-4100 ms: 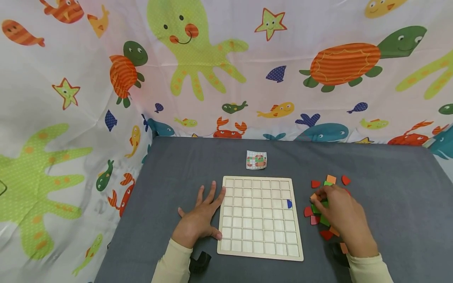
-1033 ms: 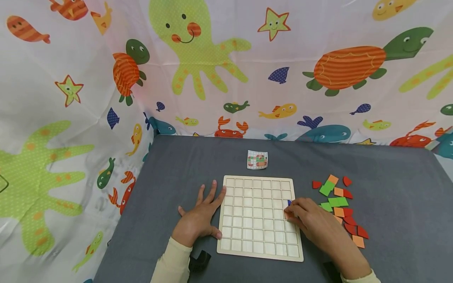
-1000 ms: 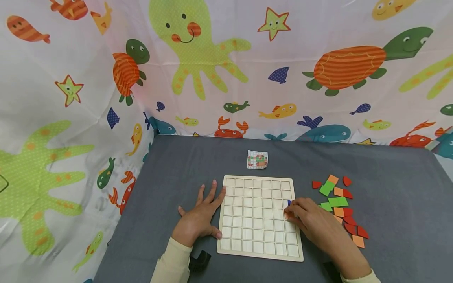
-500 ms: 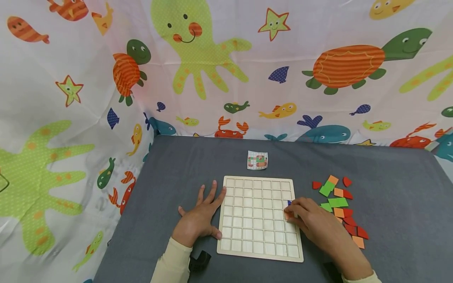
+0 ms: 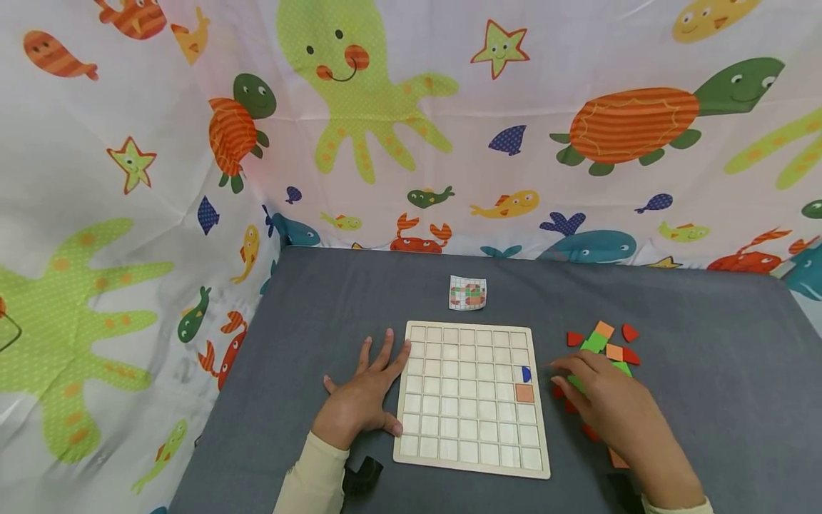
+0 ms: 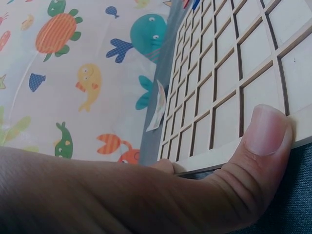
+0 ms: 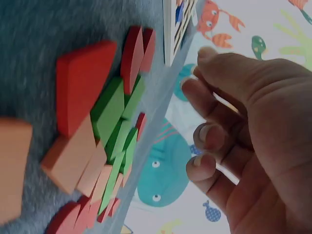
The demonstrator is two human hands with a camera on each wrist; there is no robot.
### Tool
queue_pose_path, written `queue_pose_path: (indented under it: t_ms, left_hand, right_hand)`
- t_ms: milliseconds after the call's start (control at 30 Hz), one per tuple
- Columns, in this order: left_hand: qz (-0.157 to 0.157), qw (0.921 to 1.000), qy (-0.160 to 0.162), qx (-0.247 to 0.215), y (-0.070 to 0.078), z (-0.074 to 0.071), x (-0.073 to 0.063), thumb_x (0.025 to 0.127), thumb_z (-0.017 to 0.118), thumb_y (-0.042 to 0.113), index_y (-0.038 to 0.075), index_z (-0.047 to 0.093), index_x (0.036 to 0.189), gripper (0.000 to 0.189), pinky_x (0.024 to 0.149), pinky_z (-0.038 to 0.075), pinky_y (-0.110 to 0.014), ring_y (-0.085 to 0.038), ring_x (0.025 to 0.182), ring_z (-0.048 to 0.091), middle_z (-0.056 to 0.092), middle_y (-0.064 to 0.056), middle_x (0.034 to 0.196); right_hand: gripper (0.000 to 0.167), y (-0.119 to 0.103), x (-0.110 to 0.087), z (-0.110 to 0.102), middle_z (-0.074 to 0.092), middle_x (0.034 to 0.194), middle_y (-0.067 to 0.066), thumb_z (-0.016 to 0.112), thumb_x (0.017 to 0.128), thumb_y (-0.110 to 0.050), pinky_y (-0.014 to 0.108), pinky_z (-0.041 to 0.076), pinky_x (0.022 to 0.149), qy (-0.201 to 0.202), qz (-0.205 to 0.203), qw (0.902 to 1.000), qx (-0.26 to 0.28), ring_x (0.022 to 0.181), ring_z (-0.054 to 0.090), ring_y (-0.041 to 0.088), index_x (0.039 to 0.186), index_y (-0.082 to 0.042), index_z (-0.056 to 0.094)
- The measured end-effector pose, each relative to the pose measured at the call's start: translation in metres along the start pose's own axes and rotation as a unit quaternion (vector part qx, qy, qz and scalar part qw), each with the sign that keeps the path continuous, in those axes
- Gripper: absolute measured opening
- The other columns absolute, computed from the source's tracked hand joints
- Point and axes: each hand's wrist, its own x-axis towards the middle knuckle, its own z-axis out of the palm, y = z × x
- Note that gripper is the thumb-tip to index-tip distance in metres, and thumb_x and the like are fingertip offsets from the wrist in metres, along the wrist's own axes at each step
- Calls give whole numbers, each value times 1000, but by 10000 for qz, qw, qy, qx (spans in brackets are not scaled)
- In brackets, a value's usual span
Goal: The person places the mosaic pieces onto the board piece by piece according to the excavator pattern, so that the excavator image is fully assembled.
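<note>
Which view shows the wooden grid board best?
The head view: all four sides of the grid board lie in frame, seen from above. The left wrist view shows a slanted, cropped part; the right wrist view, only a sliver near the top.

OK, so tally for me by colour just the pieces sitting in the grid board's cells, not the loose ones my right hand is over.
Blue piece with a curved edge: 1
Orange square piece: 1
Total in the wooden grid board: 2
</note>
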Motion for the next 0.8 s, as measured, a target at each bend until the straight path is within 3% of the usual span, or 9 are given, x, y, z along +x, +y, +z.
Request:
queue_pose_path:
  t_ms: [200,333,533,800]
  left_hand:
    - [115,9999,76,41,7,-5,-8,55,105,32,47,7,169,151,88,-9,-100,-32,163,-15,-12,13,177]
    - [128,9999,88,20,13,-10,-12,56,105,30,46,9,169,149,88,-7,-100,-32,164,-13,-10,12,177]
    - [67,10000,-19,33,23,-20,-19,61,104,27,41,11,170,145,90,-5,-100,-34,164,-11,-8,8,178]
    - [-48,9999,-77,61,37,-31,-28,62,103,25,30,21,171,136,95,2,-99,-38,164,-4,1,0,179]
  right_hand:
    - [34,12,-4,-7,71,108,11,90,85,-19,46,60,63,-202,688,9973,148,89,68,27,114,-6,76]
    - [34,19,-7,-10,70,105,11,89,86,-16,44,57,62,-474,1010,9935,214,82,64,23,115,-4,76]
    - [35,27,-11,-10,68,99,11,90,85,-16,40,53,59,-726,1245,9894,175,77,59,20,114,-1,76]
    - [37,31,-15,-10,68,103,12,89,87,-18,46,56,62,-1070,1505,9825,256,80,61,23,116,-2,75]
